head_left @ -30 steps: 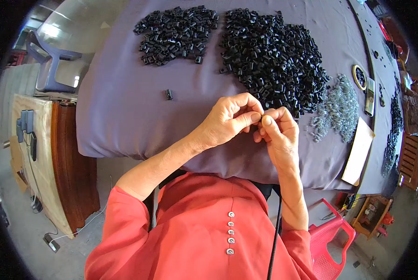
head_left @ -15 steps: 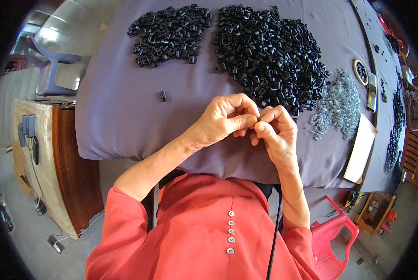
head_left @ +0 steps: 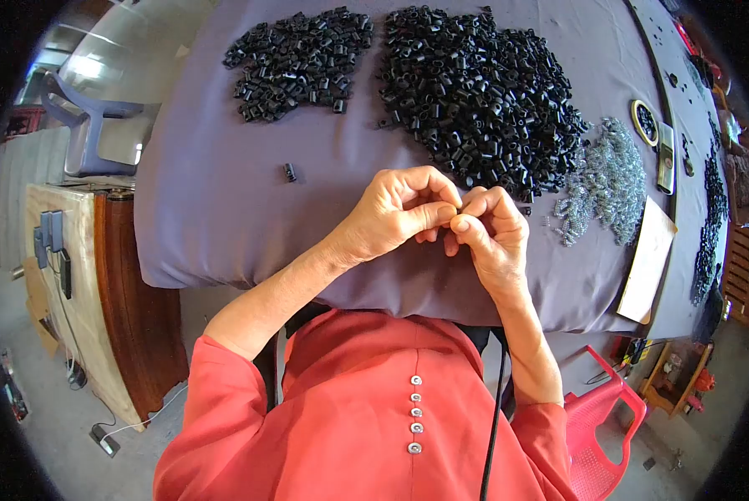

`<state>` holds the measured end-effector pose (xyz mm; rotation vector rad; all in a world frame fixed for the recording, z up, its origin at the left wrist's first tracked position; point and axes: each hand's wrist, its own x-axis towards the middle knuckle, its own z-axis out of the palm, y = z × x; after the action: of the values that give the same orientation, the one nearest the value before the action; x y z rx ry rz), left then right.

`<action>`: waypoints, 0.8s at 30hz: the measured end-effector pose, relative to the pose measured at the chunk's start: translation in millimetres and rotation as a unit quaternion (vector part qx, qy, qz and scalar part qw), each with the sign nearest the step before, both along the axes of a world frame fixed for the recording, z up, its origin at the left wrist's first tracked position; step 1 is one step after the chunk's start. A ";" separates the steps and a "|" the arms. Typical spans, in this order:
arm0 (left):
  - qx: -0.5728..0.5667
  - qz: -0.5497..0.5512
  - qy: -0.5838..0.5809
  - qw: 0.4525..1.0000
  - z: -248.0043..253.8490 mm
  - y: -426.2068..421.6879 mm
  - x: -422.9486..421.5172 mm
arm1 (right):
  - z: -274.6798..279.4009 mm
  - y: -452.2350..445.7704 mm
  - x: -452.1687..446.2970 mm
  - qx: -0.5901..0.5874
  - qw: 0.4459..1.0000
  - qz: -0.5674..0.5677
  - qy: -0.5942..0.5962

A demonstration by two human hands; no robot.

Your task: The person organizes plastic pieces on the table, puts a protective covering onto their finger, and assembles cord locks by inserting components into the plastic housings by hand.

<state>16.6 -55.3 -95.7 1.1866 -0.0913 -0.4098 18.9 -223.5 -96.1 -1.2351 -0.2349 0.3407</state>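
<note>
Has, at left, a lone black piece [head_left: 290, 173] on the cloth [head_left: 215, 209], long axis pointing roughly away from the body, nearer the left hand [head_left: 403, 215] but well apart. Pinches with that hand's thumb and forefinger at a small dark piece [head_left: 457, 213] (mostly hidden; cannot tell its axis). Meets it from the right with the right hand [head_left: 493, 238], likewise pinched. Has the big black heap [head_left: 483, 100] just beyond.

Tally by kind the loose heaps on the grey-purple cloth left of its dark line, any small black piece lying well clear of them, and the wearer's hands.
Smaller heap and larger heap of small black tubular pieces: 2
Heap of tiny silvery coil-like pieces: 1
Lone small black tubular piece: 1
Left bare hand and right bare hand: 2
Total: 6
</note>
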 end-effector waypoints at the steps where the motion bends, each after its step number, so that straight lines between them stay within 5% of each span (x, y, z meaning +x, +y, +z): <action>1: -0.012 0.000 0.002 1.000 -1.2 -0.6 0.1 | 0.2 0.0 -0.6 0.002 1.000 -0.004 0.005; 9: -0.040 0.001 0.009 0.999 -2.2 -1.0 0.8 | -4.4 0.2 -0.9 0.053 0.998 -0.009 0.037; 18: 0.002 0.008 -0.070 0.997 -5.0 -2.9 -1.8 | -1.9 -0.4 -3.7 -0.064 0.996 -0.028 -0.051; 24: -0.019 -0.012 0.006 1.000 2.5 -1.1 1.9 | -2.6 3.1 -1.5 0.001 0.999 -0.028 -0.021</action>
<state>18.6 -56.4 -93.2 1.1464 -0.1038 -0.4345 17.4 -220.4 -98.7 -1.2464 -0.2361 0.2654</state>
